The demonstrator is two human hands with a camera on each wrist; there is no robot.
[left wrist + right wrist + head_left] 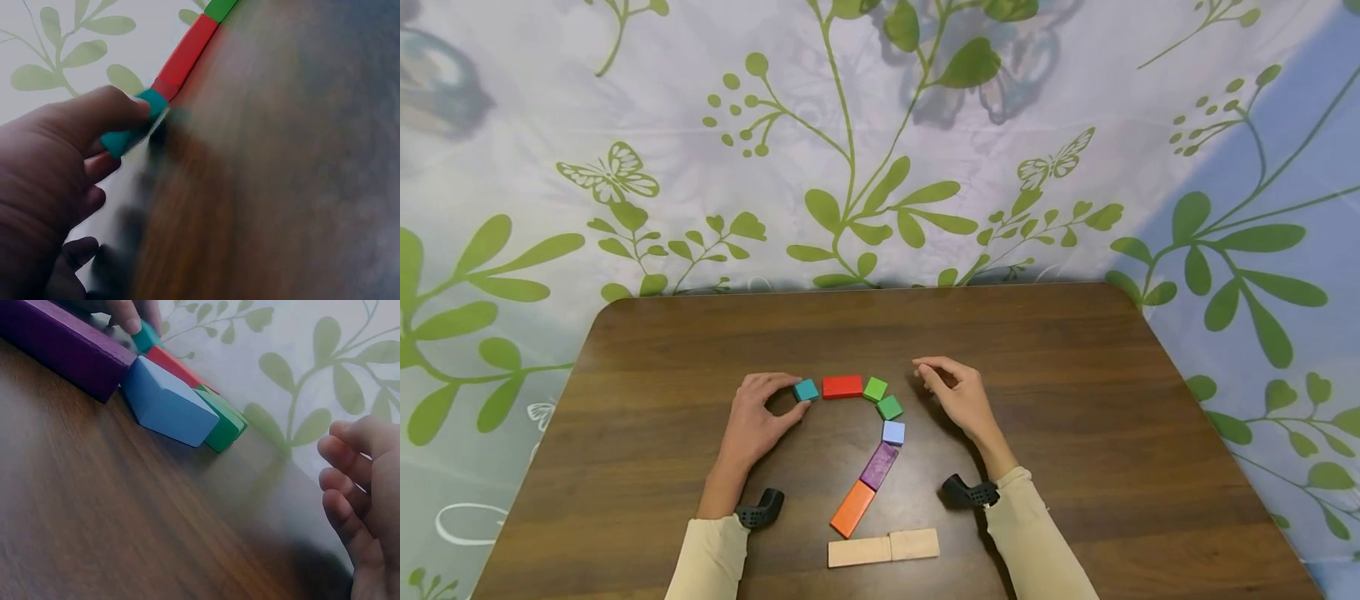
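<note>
My left hand [757,423] pinches a teal block [806,390] between thumb and fingers, just left of a red block [842,387]. The left wrist view shows the thumb on the teal block [134,125], close to the red block's end. From the red block a curve runs on through a light green block [875,388], a darker green block [890,407], a light blue block [893,433], a purple block [879,466] and an orange block [853,509]. My right hand [957,395] hovers right of the green blocks, fingers loosely curled and holding nothing.
Two plain wooden blocks [883,547] lie end to end below the orange block. Everything sits on a brown wooden table [1045,350] whose far edge meets a leaf-patterned cloth [880,125]. A black wrist device [762,509] is on the left wrist, another [970,492] on the right.
</note>
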